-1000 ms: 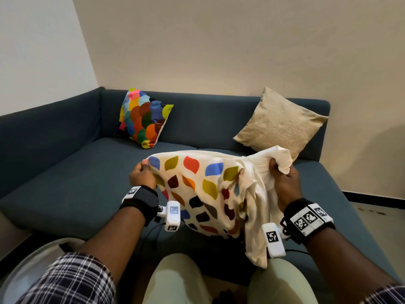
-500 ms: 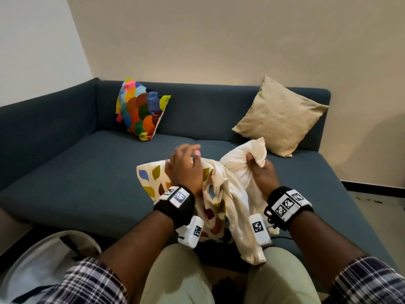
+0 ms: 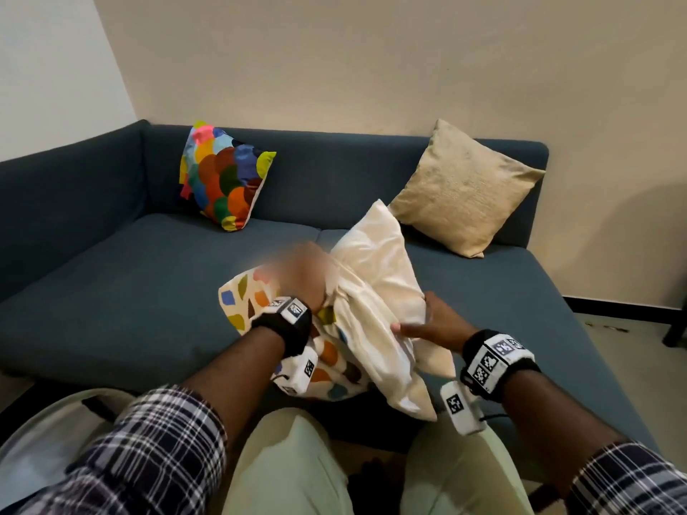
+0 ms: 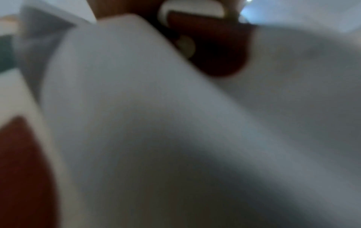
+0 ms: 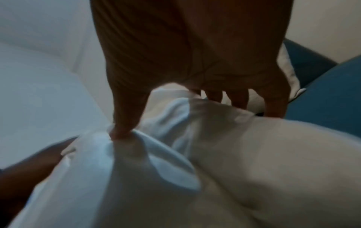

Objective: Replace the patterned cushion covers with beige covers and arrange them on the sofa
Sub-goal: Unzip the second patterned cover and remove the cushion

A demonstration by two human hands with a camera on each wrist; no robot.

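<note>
- A person seated at the front edge of a blue sofa [image 3: 111, 291] works a white cushion insert [image 3: 375, 262] out of a patterned cover [image 3: 245, 302], both lying on the seat at the centre of the head view.
- The right hand [image 3: 431, 325], at 4 o'clock of the insert, grips the white fabric: in the right wrist view the thumb [image 5: 125, 117] presses into a fold while the fingers [image 5: 238, 98] curl over the far side.
- The left hand [image 3: 308, 276], at 9 o'clock of the insert, is motion-blurred where cover meets insert; whether it grips cannot be told, and the left wrist view shows only blurred pale cloth.
- The insert's upper corner points to 12 o'clock, just short of a beige cushion [image 3: 464, 191] leaning on the backrest at 2 o'clock.
- A multicoloured cushion [image 3: 223, 180] leans on the backrest at 11 o'clock, well apart.
- Bare seat stretches toward 9 o'clock as far as the armrest.
</note>
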